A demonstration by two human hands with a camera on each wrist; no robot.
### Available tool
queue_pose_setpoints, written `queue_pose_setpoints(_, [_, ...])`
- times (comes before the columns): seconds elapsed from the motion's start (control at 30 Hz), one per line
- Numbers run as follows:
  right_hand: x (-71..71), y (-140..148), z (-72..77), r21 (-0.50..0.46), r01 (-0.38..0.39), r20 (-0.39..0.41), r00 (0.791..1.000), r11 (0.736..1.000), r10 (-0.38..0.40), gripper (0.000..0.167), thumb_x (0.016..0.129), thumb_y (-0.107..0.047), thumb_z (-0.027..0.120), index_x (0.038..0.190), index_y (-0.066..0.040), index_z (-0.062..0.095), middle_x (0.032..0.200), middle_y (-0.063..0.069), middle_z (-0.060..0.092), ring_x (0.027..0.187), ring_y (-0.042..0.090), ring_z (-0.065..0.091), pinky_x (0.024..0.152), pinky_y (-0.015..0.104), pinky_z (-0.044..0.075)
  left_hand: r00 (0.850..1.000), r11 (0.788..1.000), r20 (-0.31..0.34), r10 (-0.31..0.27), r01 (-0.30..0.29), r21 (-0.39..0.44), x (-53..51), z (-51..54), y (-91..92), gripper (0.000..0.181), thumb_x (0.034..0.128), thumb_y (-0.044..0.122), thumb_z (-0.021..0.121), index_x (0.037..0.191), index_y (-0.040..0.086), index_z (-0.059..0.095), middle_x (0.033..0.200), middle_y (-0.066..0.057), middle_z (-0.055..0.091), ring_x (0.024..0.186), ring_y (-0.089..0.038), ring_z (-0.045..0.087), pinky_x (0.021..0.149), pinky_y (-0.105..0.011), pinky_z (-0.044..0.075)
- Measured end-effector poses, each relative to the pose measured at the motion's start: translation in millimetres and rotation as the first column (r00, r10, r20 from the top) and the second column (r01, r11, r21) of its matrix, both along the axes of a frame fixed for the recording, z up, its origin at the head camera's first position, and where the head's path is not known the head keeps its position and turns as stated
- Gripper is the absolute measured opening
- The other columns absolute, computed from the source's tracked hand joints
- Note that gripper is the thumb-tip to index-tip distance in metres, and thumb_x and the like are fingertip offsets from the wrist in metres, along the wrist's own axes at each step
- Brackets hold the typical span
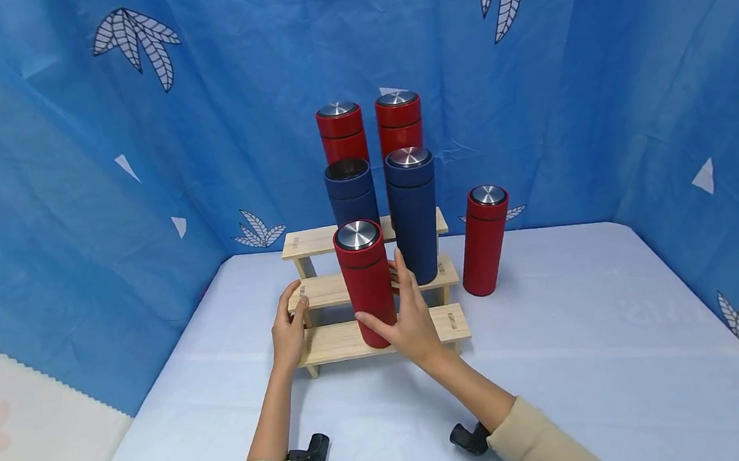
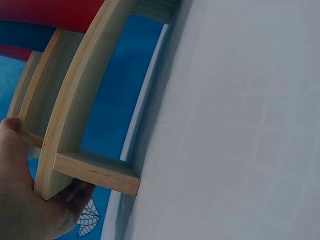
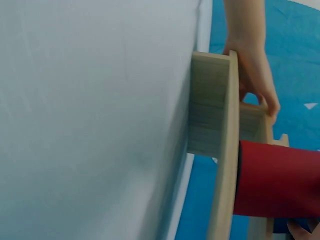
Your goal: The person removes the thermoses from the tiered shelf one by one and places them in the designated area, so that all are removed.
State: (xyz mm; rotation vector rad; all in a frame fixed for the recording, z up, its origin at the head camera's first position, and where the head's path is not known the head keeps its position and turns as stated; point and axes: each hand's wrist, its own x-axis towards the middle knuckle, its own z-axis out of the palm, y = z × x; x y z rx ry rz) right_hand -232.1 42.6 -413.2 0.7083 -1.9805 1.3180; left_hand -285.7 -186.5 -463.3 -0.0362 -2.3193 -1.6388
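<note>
A three-step wooden stand (image 1: 334, 343) holds several bottles. On its lowest step stands a red bottle (image 1: 369, 290) with a silver-topped lid; my right hand (image 1: 413, 325) holds it, thumb across the front and fingers at its right side. My left hand (image 1: 289, 334) grips the stand's left end; in the left wrist view that hand (image 2: 35, 200) curls round the wood (image 2: 95, 172). The middle step bears two blue bottles (image 1: 350, 191) (image 1: 414, 218), one dark-topped, one silver-topped. Behind them are two red bottles (image 1: 341, 136) (image 1: 399, 126), their lower parts largely hidden.
Another red bottle (image 1: 484, 245) stands on the white-covered table (image 1: 592, 357), to the right of the stand. Blue patterned cloth (image 1: 248, 108) hangs behind and at both sides. A pale flowered cloth (image 1: 20, 447) lies at the lower left.
</note>
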Motion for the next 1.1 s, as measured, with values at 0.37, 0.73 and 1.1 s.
queue_pose_setpoints(0.37, [0.2,-3.5,-11.5,0.014,0.022,0.037,0.999,1.0,-0.022,0.104,0.073,-0.014,0.078,0.149,-0.016,0.008,0.134,0.009,0.04,0.115,0.022,0.046,0.081,0.037,0.049,1.0,1.0,-0.024,0.005,-0.005,0.004,0.8,-0.8,0.0,0.05,0.0918,0.052,0.046,0.137,0.032,0.042,0.075,-0.009,0.044,0.063,-0.018,0.04,0.054,-0.027,0.037])
queue_pose_setpoints(0.73, [17.0,21.6,-10.0,0.033,0.094,-0.04,0.995,0.995,-0.093,0.105,0.065,-0.014,0.082,0.147,-0.008,0.018,0.126,0.011,0.047,0.104,0.022,0.052,0.075,0.037,0.051,1.0,1.0,-0.016,-0.005,0.005,0.014,-2.0,-2.3,0.8,0.046,0.0921,0.052,0.045,0.136,0.038,0.041,0.074,-0.009,0.044,0.063,-0.018,0.04,0.057,-0.029,0.038])
queue_pose_setpoints(1.1, [22.4,70.2,16.7,-0.077,0.21,-0.233,0.947,0.975,-0.223,0.103,0.056,-0.004,0.083,0.14,0.005,0.025,0.119,0.02,0.049,0.106,0.022,0.05,0.08,0.023,0.047,1.0,1.0,0.011,-0.021,0.021,-0.001,17.4,22.7,8.3,0.045,0.0983,0.033,0.044,0.141,0.018,0.038,0.078,-0.019,0.045,0.063,-0.016,0.039,0.058,-0.028,0.037])
